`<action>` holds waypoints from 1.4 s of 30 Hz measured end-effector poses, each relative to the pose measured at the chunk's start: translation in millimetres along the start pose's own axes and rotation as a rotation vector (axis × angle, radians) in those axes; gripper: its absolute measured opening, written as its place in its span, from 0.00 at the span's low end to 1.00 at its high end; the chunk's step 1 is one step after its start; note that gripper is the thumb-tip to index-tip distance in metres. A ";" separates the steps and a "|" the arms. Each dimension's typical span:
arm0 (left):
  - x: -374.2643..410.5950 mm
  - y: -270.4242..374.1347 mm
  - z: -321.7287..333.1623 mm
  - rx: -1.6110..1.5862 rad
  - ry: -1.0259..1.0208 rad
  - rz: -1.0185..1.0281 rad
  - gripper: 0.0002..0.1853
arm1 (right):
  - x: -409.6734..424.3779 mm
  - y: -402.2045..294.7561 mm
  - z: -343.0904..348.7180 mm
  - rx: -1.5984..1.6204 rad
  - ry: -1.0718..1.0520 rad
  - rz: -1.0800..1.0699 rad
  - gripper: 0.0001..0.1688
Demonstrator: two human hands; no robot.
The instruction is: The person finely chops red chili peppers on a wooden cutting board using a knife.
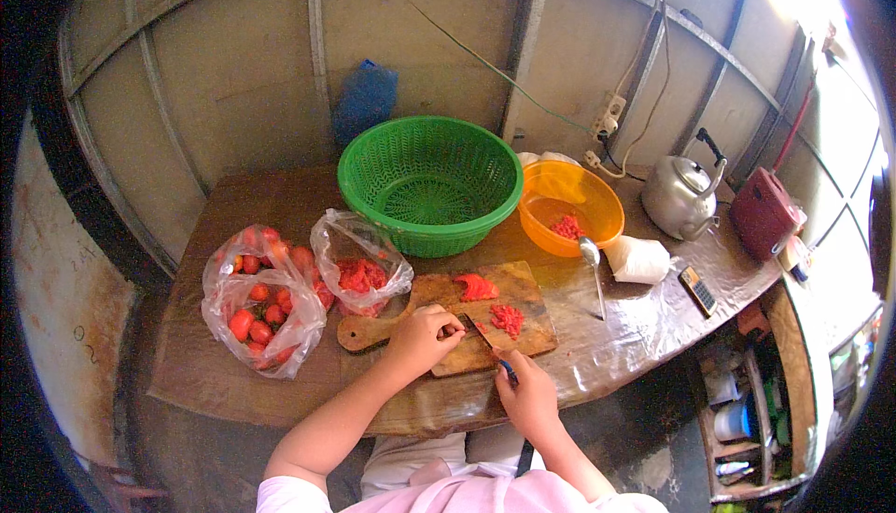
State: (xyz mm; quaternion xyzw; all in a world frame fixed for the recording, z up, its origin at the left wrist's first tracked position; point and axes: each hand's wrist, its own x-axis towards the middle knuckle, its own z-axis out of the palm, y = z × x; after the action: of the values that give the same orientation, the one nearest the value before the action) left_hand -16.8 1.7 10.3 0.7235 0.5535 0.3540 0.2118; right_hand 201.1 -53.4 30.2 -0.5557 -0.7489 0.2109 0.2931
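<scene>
My right hand (pixel 526 385) grips a small kitchen knife (pixel 480 332) by its blue handle. The blade slants over a wooden cutting board (pixel 439 294). Beside the knife tip, my left hand (pixel 424 336) hovers over the board's near left part with curled fingers. Whether anything is pinched in them I cannot tell. Tomato slices (pixel 477 287) lie at the board's far side. A small heap of diced tomato (pixel 507 320) sits right of the blade. Left of the board, one plastic bag (pixel 274 355) holds whole tomatoes, and another bag (pixel 392 271) holds red tomato pieces.
Behind the board stands a green plastic basket (pixel 437 233). An orange bowl (pixel 607 222) with chopped tomato is to its right. A spoon (pixel 597 282), a white packet (pixel 638 261), a phone (pixel 697 292) and a metal kettle (pixel 675 198) occupy the table's right side.
</scene>
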 end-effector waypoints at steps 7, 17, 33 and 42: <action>0.4 -8.0 6.0 -0.002 0.040 0.032 0.08 | -10.4 2.2 -3.3 -0.050 -0.045 -0.029 0.18; 0.1 -2.0 0.3 0.008 -0.001 -0.004 0.08 | -3.2 3.2 3.8 -0.028 -0.016 -0.015 0.20; -0.1 -5.5 0.4 -0.021 0.007 0.029 0.08 | -5.3 -4.8 -1.4 -0.004 -0.019 -0.004 0.18; 0.9 -5.3 -0.3 -0.013 -0.016 0.002 0.08 | -3.6 1.1 8.3 -0.010 0.007 -0.066 0.18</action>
State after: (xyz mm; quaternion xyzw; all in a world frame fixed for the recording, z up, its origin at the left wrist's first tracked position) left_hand -20.4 4.1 7.1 0.7255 0.5487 0.3519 0.2208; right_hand 197.1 -56.4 22.7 -0.5328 -0.7669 0.1955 0.2997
